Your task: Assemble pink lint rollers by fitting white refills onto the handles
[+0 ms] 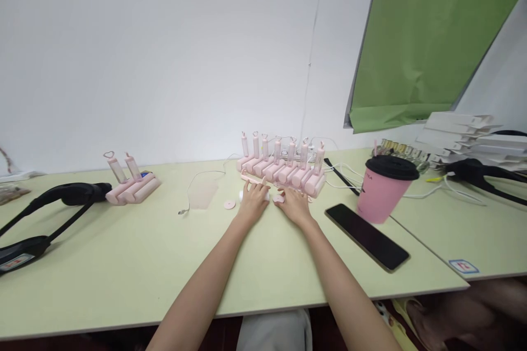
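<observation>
My left hand (254, 203) lies over a short white cylinder (241, 196), fingers curled across it; its ends show on both sides. Close beside it, my right hand (295, 206) pinches a small round pink disc (279, 198) between thumb and fingers. Just beyond my fingertips is a slim pink piece (252, 177), partly covered by the left fingers. Behind both hands stands a row of pink devices (284, 171), each a rounded body with a clear tube and a loop on top. Another pink disc (229, 204) rests flat on the table, left of my left hand.
Two more pink devices (134, 187) stand at the left, near a black headset (68, 194). A white USB cable (188, 197) lies by a pale pink sheet (203, 193). On the right are a phone (368, 237), a pink lidded cup (381, 194) and stacked white boxes (457, 134).
</observation>
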The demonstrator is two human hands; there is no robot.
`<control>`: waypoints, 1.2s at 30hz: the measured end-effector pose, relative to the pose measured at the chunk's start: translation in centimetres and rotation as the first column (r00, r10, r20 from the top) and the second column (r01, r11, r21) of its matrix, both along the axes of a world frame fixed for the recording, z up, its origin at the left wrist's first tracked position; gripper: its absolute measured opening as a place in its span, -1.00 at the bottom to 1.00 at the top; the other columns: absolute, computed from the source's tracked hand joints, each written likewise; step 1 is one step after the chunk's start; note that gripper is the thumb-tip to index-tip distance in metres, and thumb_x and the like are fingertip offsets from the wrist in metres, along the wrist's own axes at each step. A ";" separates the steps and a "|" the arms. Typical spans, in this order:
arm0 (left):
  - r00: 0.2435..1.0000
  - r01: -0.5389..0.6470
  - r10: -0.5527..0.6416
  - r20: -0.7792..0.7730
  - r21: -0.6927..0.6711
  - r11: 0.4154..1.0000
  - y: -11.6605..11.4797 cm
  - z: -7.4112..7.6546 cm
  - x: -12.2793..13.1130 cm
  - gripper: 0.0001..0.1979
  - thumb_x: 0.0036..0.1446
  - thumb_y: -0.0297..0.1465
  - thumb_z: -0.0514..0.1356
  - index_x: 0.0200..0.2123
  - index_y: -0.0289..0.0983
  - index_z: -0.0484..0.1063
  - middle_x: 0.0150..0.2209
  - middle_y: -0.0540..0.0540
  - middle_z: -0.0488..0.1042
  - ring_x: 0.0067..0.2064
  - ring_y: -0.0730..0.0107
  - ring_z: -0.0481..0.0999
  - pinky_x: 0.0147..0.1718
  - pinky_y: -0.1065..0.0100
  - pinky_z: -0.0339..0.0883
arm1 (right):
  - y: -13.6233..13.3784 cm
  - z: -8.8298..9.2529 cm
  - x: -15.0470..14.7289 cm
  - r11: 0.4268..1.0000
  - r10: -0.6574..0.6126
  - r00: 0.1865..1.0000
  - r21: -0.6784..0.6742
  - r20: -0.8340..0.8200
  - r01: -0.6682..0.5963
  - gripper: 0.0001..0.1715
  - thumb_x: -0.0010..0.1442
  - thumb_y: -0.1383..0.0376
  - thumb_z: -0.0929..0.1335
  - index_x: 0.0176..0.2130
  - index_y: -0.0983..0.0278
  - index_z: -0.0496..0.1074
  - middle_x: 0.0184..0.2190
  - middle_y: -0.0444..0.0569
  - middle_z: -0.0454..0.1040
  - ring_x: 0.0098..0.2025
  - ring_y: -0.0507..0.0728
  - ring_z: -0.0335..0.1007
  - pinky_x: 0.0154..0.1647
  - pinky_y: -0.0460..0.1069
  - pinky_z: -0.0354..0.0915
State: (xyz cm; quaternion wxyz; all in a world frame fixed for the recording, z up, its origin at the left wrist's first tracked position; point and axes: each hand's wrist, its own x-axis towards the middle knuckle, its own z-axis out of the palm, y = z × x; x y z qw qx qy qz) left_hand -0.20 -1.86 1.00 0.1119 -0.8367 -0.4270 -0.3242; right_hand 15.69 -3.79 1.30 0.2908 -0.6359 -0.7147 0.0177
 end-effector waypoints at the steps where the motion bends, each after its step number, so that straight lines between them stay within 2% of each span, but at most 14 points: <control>1: 0.998 0.015 -0.016 0.066 0.012 1.000 -0.4 0.3 -0.1 -0.60 0.00 -0.42 0.16 -0.04 -0.18 0.23 -0.12 -0.12 0.40 -0.01 0.19 0.32 0.10 0.02 -0.06 | 0.1 0.1 0.0 1.000 -0.011 0.997 0.012 -0.078 0.012 -0.64 0.03 0.22 0.31 -0.12 0.20 0.31 -0.16 -0.01 0.44 -0.02 0.22 0.25 -0.04 0.16 0.03; 3: 0.967 0.033 -0.042 0.253 0.042 0.999 -1.2 1.1 -0.2 -0.53 0.02 -0.34 0.17 0.02 -0.19 0.15 -0.12 -0.12 0.39 -0.02 0.23 0.33 0.09 0.08 -0.02 | 0.6 0.3 0.1 0.999 -0.038 0.964 0.022 -0.262 0.045 -0.65 0.01 0.18 0.32 -0.17 0.20 0.28 -0.18 -0.04 0.44 -0.06 0.21 0.28 -0.05 0.18 0.05; 5: 0.894 0.048 -0.060 0.444 0.039 0.998 -1.8 1.7 -0.1 -0.45 0.03 -0.28 0.16 0.07 -0.20 0.05 -0.12 -0.13 0.38 -0.05 0.26 0.35 0.05 0.12 0.05 | 1.2 0.4 0.2 0.998 -0.018 0.882 0.043 -0.470 0.043 -0.62 -0.03 0.14 0.34 -0.20 0.21 0.26 -0.17 -0.04 0.43 -0.13 0.18 0.32 -0.08 0.16 0.11; 8: 0.795 0.139 -0.095 0.599 -0.028 0.990 -2.1 1.7 0.4 -0.40 0.03 -0.27 0.16 0.10 -0.21 -0.03 -0.12 -0.14 0.38 -0.07 0.28 0.37 -0.03 0.19 0.16 | 2.0 0.5 0.0 0.985 0.141 0.677 0.172 -0.722 -0.022 -0.53 -0.10 0.09 0.36 -0.22 0.23 0.22 -0.17 0.01 0.41 -0.17 0.13 0.34 -0.14 0.08 0.20; 10: 0.765 0.200 -0.113 0.634 -0.067 0.978 -2.0 1.3 0.7 -0.43 0.03 -0.29 0.16 0.08 -0.20 0.00 -0.07 -0.16 0.35 -0.04 0.28 0.35 -0.06 0.22 0.19 | 2.1 0.8 -0.4 0.962 0.244 0.598 0.268 -0.764 -0.049 -0.53 -0.11 0.06 0.36 -0.23 0.24 0.23 -0.17 0.02 0.41 -0.15 0.12 0.33 -0.13 0.05 0.21; 12: 0.757 0.225 -0.120 0.642 -0.084 0.971 -2.0 0.8 0.8 -0.45 0.04 -0.31 0.16 0.07 -0.19 0.02 -0.03 -0.16 0.31 -0.01 0.28 0.33 -0.05 0.23 0.20 | 1.7 1.3 -0.9 0.941 0.301 0.609 0.331 -0.734 -0.067 -0.55 -0.09 0.04 0.36 -0.24 0.23 0.25 -0.18 0.00 0.41 -0.16 0.11 0.32 -0.12 0.04 0.21; 16: 0.768 0.257 -0.160 0.620 -0.070 0.964 -2.0 0.3 0.9 -0.45 0.07 -0.33 0.12 0.11 -0.17 -0.02 0.01 -0.17 0.27 0.03 0.27 0.29 -0.05 0.22 0.21 | 0.3 2.2 -1.9 0.909 0.368 0.686 0.397 -0.628 -0.124 -0.57 -0.06 0.07 0.36 -0.21 0.23 0.30 -0.18 -0.02 0.40 -0.19 0.10 0.31 -0.12 0.02 0.21; 20: 0.792 0.273 -0.194 0.579 -0.052 0.961 -1.9 0.0 1.0 -0.46 0.12 -0.36 0.06 0.15 -0.20 -0.06 0.08 -0.22 0.19 0.08 0.25 0.23 -0.01 0.20 0.19 | -0.5 2.6 -2.2 0.921 0.316 0.795 0.369 -0.518 -0.126 -0.61 -0.02 0.11 0.35 -0.18 0.23 0.33 -0.19 -0.02 0.42 -0.16 0.15 0.30 -0.09 0.07 0.19; 23: 0.827 0.306 -0.243 0.507 -0.042 0.951 -1.6 -0.4 0.9 -0.46 0.12 -0.39 0.04 0.16 -0.22 -0.06 0.13 -0.23 0.14 0.14 0.24 0.17 0.03 0.17 0.15 | -0.6 2.5 -2.1 0.927 0.288 0.844 0.352 -0.452 -0.127 -0.68 0.06 0.13 0.29 -0.18 0.22 0.36 -0.16 0.00 0.42 -0.11 0.17 0.29 -0.06 0.08 0.16; 26: 0.838 0.312 -0.251 0.484 -0.049 0.949 -1.3 -0.6 0.8 -0.49 0.12 -0.41 0.02 0.14 -0.25 -0.02 0.11 -0.23 0.16 0.15 0.25 0.16 0.04 0.17 0.15 | -0.6 2.1 -1.9 0.924 0.253 0.907 0.362 -0.336 -0.124 -0.70 0.10 0.14 0.27 -0.16 0.18 0.38 -0.06 -0.02 0.38 0.01 0.18 0.21 0.01 0.09 0.10; 28: 0.843 0.296 -0.222 0.490 -0.078 0.952 -1.3 -0.6 0.6 -0.49 0.11 -0.42 0.02 0.14 -0.25 -0.01 0.11 -0.23 0.17 0.14 0.25 0.16 0.04 0.17 0.16 | -0.8 1.7 -1.9 0.921 0.242 0.936 0.365 -0.256 -0.138 -0.64 0.11 0.15 0.27 -0.07 0.14 0.33 0.02 -0.04 0.31 0.08 0.18 0.14 0.06 0.10 0.05; 31: 0.853 0.278 -0.183 0.488 -0.129 0.952 -1.4 -0.4 0.2 -0.46 0.09 -0.44 0.02 0.15 -0.24 -0.02 0.13 -0.21 0.16 0.14 0.24 0.16 0.04 0.16 0.16 | -1.0 1.1 -2.0 0.918 0.317 0.916 0.320 -0.245 -0.233 -0.54 0.13 0.16 0.24 0.04 0.14 0.21 0.06 -0.03 0.26 0.11 0.16 0.10 0.08 0.10 0.05; 34: 0.859 0.299 -0.188 0.477 -0.168 0.939 -1.5 -0.4 -0.1 -0.41 0.04 -0.51 -0.02 0.17 -0.23 -0.04 0.16 -0.18 0.13 0.14 0.25 0.17 0.04 0.16 0.17 | -0.8 0.6 -2.3 0.914 0.397 0.826 0.255 -0.401 -0.316 -0.51 0.14 0.16 0.22 0.07 0.14 0.14 0.05 -0.02 0.27 0.01 0.11 0.23 0.00 0.07 0.16; 36: 0.859 0.340 -0.220 0.462 -0.193 0.921 -1.5 -0.3 -0.2 -0.36 0.01 -0.55 -0.05 0.20 -0.21 -0.09 0.19 -0.17 0.08 0.14 0.27 0.19 0.03 0.17 0.20 | -0.4 0.3 -2.5 0.917 0.398 0.758 0.233 -0.516 -0.323 -0.51 0.11 0.15 0.25 0.04 0.14 0.15 -0.01 -0.02 0.31 -0.11 0.09 0.32 -0.09 0.05 0.24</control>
